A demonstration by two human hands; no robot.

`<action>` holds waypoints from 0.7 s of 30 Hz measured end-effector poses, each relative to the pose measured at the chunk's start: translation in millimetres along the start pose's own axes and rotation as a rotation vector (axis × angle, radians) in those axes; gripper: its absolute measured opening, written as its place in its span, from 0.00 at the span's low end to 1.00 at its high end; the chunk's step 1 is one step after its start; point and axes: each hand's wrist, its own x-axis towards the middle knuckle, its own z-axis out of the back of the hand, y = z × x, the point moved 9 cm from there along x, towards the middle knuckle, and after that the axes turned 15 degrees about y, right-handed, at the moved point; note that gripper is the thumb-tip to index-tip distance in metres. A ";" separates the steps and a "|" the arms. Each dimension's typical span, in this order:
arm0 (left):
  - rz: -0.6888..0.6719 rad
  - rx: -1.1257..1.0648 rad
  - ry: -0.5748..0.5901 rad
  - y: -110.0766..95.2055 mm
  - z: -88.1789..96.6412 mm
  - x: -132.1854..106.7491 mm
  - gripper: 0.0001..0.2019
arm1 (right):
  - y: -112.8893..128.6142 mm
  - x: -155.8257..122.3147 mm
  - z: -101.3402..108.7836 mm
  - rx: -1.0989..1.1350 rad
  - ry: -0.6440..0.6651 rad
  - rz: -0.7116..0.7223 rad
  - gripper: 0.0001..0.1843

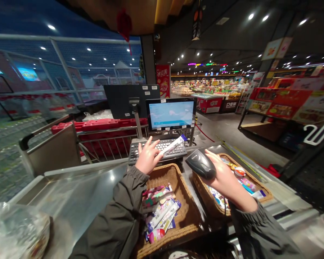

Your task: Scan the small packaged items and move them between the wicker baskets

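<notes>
My left hand point(148, 157) pinches a long white and blue packet point(174, 144) and holds it up over the keyboard point(158, 150). My right hand point(223, 177) grips a black barcode scanner point(201, 164), its head aimed toward the packet. Below my left arm sits a wicker basket point(185, 201) with several small packets in it. A second wicker basket point(261, 190) of packets lies under my right hand. A lit checkout screen point(171, 114) stands behind the keyboard.
A steel checkout counter point(78, 194) stretches to the left, with a plastic bag point(17, 230) at its near corner. Red shopping trolleys point(102, 135) and a metal rail stand behind it. Store shelves and red displays point(286, 99) fill the right.
</notes>
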 end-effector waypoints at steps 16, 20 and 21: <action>0.035 0.011 0.066 26.5 -13.8 -23.9 0.10 | 16.5 2.0 -13.1 0.016 -0.030 0.050 0.23; 0.044 0.017 0.094 32.5 -20.1 -29.5 0.10 | 21.3 2.7 -17.5 0.010 -0.009 0.064 0.20; 0.046 0.021 0.103 34.0 -22.3 -30.9 0.10 | 22.2 2.7 -18.2 0.015 -0.006 0.060 0.20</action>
